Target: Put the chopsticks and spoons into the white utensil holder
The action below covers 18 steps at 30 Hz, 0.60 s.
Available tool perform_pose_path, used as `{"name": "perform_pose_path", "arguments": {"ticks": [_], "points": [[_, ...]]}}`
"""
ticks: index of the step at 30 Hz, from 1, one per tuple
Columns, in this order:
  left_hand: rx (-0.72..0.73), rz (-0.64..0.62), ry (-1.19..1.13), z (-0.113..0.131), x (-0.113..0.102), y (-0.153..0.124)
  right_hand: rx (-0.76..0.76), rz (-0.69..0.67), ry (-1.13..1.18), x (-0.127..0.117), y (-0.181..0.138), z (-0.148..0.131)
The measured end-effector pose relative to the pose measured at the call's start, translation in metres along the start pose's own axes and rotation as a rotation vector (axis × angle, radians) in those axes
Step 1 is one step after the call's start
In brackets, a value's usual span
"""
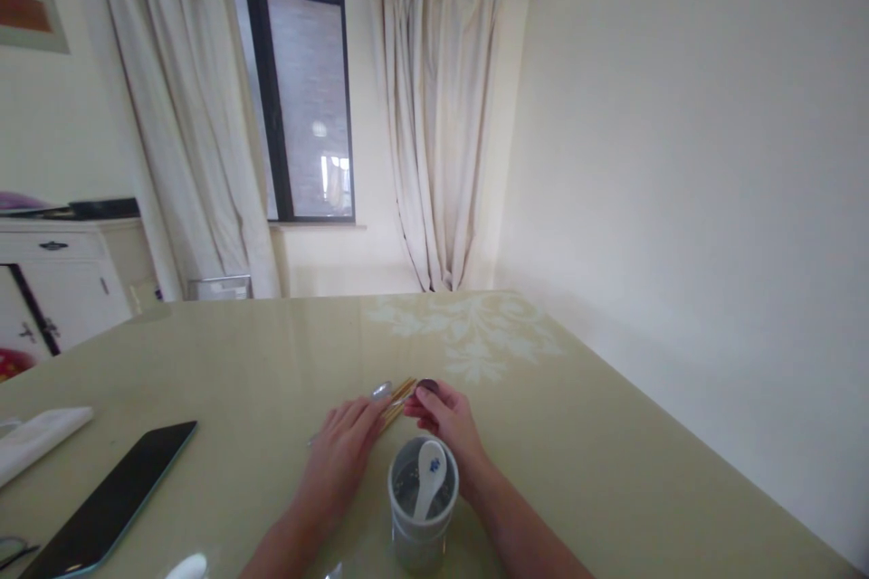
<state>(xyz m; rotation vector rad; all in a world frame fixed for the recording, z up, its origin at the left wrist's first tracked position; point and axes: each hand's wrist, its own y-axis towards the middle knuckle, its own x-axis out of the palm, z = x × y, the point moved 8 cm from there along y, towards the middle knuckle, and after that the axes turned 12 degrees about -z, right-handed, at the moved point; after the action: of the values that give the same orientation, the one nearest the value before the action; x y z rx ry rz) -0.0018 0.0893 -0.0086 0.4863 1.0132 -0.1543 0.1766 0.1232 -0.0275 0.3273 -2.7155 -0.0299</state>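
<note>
Nearest the camera, by the near edge of a glossy, pale green table [644,470] with a whitish leaf pattern [475,339] toward its far right corner, stands a grey-white, round, upright container [419,547]. Its open mouth holds a white ceramic spoon [432,468] with a small blue motif, leaning handle-down inside. Just beyond the container, a bundle of slender, yellow-brown wooden chopsticks [392,416] lies aslant on the table between the hands. At its left is a shiny, silver-coloured metal spoon [381,390], partly hidden by fingers.

The left hand [343,441] is palm down, its fingers close together over the chopsticks and the metal spoon; whether it grips them cannot be told. The right hand [448,421], narrowed to a pinch, holds a small, dark, oval piece [427,385] between thumb and fingers, beside the upper end of the chopsticks; its exact nature is unclear.

Farther left, toward the near left corner of the table, lies a flat, black, oblong slab [119,502] with a pale blue rim. Beyond it, at the left edge, is a long white object [44,439]. Past the far edge hang cream fabric curtains [441,109], flanking a dark-framed window [309,99]; a white wooden cabinet [74,276] stands to the left.
</note>
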Motion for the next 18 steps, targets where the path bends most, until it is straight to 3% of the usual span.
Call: {"name": "perform_pose_path", "arguments": {"ticks": [3,7,11,18], "points": [[-0.021,-0.059,-0.014,-0.008,0.002,0.001,0.023,-0.064,-0.01,0.008,-0.002,0.0],[-0.202,-0.01,0.054,-0.05,-0.017,0.001,-0.005,-0.088,-0.046,0.0,-0.006,-0.023],[-0.37,-0.016,0.118,-0.09,-0.024,-0.002,-0.026,-0.315,-0.325,0.002,-0.014,-0.058],[-0.329,-0.06,0.051,-0.101,-0.012,0.004,0.108,-0.523,-0.473,0.006,-0.029,-0.06]]}}
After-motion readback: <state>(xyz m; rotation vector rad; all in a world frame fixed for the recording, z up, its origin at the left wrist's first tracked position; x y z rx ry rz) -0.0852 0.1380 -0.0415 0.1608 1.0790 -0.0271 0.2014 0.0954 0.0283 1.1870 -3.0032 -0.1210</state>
